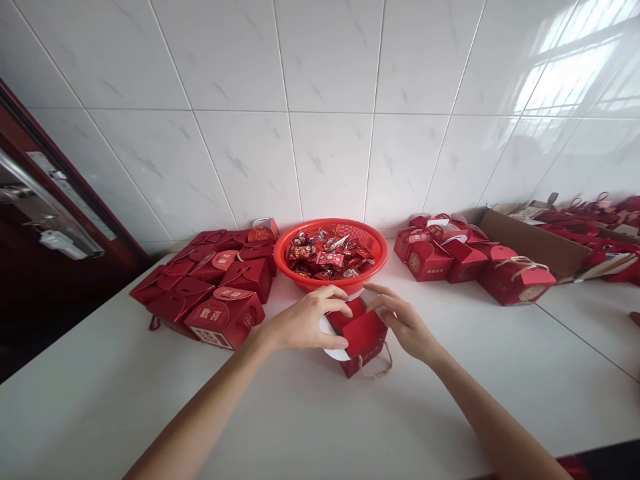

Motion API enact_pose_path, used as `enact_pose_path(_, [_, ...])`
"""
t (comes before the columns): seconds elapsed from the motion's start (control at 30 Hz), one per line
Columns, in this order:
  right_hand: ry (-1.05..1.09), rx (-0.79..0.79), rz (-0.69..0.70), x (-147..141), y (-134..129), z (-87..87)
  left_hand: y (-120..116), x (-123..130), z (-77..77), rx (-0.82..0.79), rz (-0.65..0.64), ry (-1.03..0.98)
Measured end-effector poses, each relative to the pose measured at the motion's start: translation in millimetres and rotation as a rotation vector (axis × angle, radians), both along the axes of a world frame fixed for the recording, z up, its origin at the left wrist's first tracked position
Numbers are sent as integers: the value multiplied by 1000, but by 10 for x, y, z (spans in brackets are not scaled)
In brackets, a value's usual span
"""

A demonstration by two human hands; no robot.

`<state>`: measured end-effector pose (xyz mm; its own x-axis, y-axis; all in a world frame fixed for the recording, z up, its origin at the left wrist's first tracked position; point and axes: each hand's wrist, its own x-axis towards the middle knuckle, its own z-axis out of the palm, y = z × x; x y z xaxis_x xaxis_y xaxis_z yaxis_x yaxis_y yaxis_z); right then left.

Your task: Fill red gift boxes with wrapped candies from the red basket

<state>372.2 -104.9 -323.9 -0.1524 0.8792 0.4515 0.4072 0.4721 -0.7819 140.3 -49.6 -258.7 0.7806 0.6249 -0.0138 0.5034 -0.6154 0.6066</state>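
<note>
An unfolded-top red paper gift box stands on the white table, with its red inside showing and a twisted rope handle hanging at its near right side. My left hand curves round the box's left side, the thumb on a white-backed flap and the fingers over the far side. On the right, my right hand has its bent fingers at the box's upper right edge, while the index finger reaches out past it. Just beyond the box sits a red plastic basket full of red-wrapped candies.
Several closed red boxes cluster at the left. More red boxes, one with a rope handle, stand at the right beside a brown cardboard box. Red packaging pieces lie farther right. A tiled wall borders the white table behind.
</note>
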Motion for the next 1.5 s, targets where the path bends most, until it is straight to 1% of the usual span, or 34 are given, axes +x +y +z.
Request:
enact_pose_path(0.07, [85, -59, 79, 32, -7, 57, 17, -6, -28, -28, -35, -11])
enact_pose_path(0.13, [125, -76, 128, 59, -6, 88, 22, -8, -53, -63, -75, -6])
enact_pose_path(0.27, [163, -77, 147, 75, -3, 86, -37, 22, -71, -108, -127, 16])
enact_pose_path(0.37, [213, -108, 148, 65, -4, 62, -142, 78, -48, -81, -184, 25])
enact_pose_path(0.4, [233, -125, 147, 63, -4, 56, -181, 97, -36, -68, -185, 32])
enact_pose_path(0.5, [273, -184, 145, 75, 1, 50, -281, 130, -3, -23, -120, 51])
enact_pose_path(0.57, [285, -212, 173, 94, 8, 58, -313, 124, 8, 19, -69, 58])
enact_pose_path(0.67, [286, -217, 242, 113, 14, 74, -294, 85, 13, 87, -16, 75])
enact_pose_path(0.77, [253, -207, 238, 96, 8, 87, -216, 43, 20, 87, 27, 71])
enact_pose_path(0.87, [256, -230, 202, 69, -4, 106, -129, 24, 31, 11, 69, 47])
enact_pose_path(0.93, [240, -234, 219, 74, -12, 125, -80, 17, 23, -39, 92, 23])
enact_pose_path(1.03, [110, -207, 275, 126, -21, 145, -18, -15, -35, -119, 134, -8])
enact_pose_path(1.17, [-89, -149, 298, 199, -21, 102, 52, -102, -183, -225, 182, -88])
enact_pose_path(1.23, [-135, -148, 287, 209, -14, 50, 76, -143, -260, -315, 183, -179])
enact_pose_path(1.4, [-174, -193, 293, 190, 15, -56, 64, -181, -387, -651, 212, -399])
enact_pose_path(1.5, [-168, -221, 326, 180, 23, -59, -1, -194, -431, -747, 270, -469])
